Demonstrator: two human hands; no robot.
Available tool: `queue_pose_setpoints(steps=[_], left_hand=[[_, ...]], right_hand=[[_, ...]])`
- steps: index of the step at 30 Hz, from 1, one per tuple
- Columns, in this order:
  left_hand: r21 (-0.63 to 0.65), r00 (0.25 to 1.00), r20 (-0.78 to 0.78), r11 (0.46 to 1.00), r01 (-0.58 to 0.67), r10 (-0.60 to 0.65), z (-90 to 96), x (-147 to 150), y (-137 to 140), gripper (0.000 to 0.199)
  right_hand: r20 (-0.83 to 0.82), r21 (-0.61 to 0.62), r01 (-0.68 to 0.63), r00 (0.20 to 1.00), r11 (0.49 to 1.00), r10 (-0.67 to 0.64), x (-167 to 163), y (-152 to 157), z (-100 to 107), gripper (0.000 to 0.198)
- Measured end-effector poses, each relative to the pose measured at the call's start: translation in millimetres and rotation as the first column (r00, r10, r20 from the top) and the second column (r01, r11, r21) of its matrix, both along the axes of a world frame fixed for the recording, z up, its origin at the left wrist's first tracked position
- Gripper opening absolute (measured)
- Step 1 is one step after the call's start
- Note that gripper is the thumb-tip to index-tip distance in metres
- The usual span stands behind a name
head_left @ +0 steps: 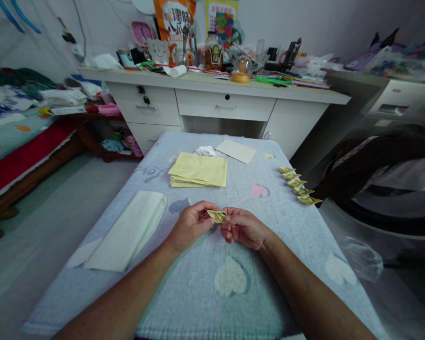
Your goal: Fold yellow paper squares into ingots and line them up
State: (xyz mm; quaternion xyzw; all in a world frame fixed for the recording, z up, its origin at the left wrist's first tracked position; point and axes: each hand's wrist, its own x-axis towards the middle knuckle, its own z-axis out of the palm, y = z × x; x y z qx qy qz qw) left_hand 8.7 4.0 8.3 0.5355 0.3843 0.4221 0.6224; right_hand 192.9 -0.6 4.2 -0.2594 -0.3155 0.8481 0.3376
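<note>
A small folded yellow paper piece (217,216) is held between both hands above the middle of the cloth-covered table (269,264). My left hand (194,219) pinches its left end with thumb and fingers. At its right end my right hand (246,226) grips it, the other fingers curled below. Beyond the hands lies a stack of yellow paper sheets (198,170). Along the right table edge, several folded yellow paper pieces (299,184), shaped like little boats, stand in a row. My fingers cover parts of the held piece.
A folded whitish sheet (129,231) lies on the left. Behind the yellow stack are a pale card (236,151) and a crumpled white tissue (205,151). A cluttered white desk (205,85) stands at the back, a front-loading washing machine (393,104) at right, a bed (24,137) at left.
</note>
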Motion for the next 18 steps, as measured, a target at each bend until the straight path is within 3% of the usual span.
queue_pose_setpoints(steps=[10, 18], left_hand=[[0.147, 0.978, -0.202, 0.989, -0.021, 0.051, 2.1, -1.3, -4.1, 0.018], [0.115, 0.977, -0.197, 0.992, -0.058, 0.080, 1.0, 0.4, -3.2, 0.020]], right_hand=[[0.071, 0.033, -0.017, 0.997, 0.999, 0.014, -2.8, -1.0, -0.1, 0.024], [0.097, 0.034, -0.026, 0.995, 0.999, 0.022, -1.7, 0.1, -0.3, 0.024]])
